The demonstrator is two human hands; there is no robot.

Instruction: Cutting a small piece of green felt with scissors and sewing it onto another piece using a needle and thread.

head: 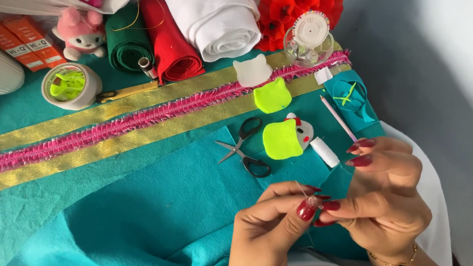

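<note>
1. The left hand (266, 226) is pinching a thin needle (303, 189) between thumb and forefinger, closed tight on it, low in the view over the teal felt (141, 213).
2. The right hand (385, 194) is meeting the left at the fingertips, its thumb and forefinger pressed together right at the needle; whether it is gripping a thread is too fine to tell.
3. A small teal felt piece (339, 181) is sitting just behind the two hands, between them and the table.
4. Just beyond the hands, black-handled scissors (246, 149) are lying partly open on the felt.
5. Beside the scissors a neon-yellow felt shape (281, 141) is lying over a small white cat-face figure (304, 130), with a white spool (325, 152) touching its right side.
6. A pink pencil (338, 118) is lying slantwise near the right hand.
7. Farther up, a second neon-yellow cat-head cutout (272, 97) and a white one (252, 71) are resting on a gold and pink ribbon trim (107, 129) running across the table.
8. At the far edge, rolls of green (128, 43), red (170, 37) and white felt (216, 19) are lying side by side, near red fabric flowers (293, 2), a round pin wheel (310, 30) and a tape roll holding green clips (70, 87).
</note>
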